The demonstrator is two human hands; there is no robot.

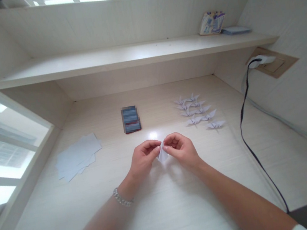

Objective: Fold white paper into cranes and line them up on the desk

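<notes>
My left hand (144, 157) and my right hand (180, 149) meet over the middle of the desk (185, 207), both pinched on a small piece of folded white paper (162, 154). The fingertips of both hands close on its upper edge, and its lower point hangs between them. A silver bracelet (122, 198) sits on my left wrist. Several finished white paper cranes (198, 111) lie in rows to the right, beyond my right hand.
A loose stack of white paper sheets (77, 156) lies at the left. A dark phone (131, 119) lies behind my hands. A black cable (247, 115) runs from a wall socket (272, 63) down the desk's right side. A shelf (132, 54) above holds a packet (211, 23).
</notes>
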